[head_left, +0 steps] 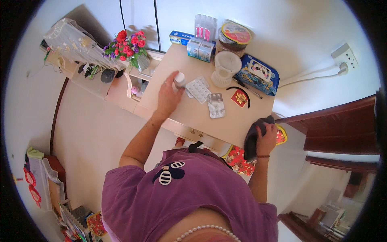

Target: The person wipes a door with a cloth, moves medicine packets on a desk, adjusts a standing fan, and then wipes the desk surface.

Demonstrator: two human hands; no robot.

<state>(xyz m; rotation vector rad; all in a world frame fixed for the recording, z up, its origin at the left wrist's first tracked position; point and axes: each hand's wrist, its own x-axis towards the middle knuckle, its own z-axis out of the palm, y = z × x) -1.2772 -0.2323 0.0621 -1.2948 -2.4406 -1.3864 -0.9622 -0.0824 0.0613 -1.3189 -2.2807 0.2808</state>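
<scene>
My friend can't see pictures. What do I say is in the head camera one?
A person's left hand holds a small white bottle at a pale table, and the right hand holds a dark cloth at the table's edge. Pill packs lie between the hands, with boxes and a blue pouch farther back.

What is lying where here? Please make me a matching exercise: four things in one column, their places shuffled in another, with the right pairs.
Things
1. Small white cylindrical container
2. Dark grey soft cloth item
3. Blue rectangular pouch with a panda face
4. Bunch of red and purple flowers

Places
A. At the back right of the pale flat tabletop
B. In the fingers of the left hand
C. In a pale vase, left of the tabletop
D. In the right hand

Pairs: 1-B, 2-D, 3-A, 4-C
</scene>
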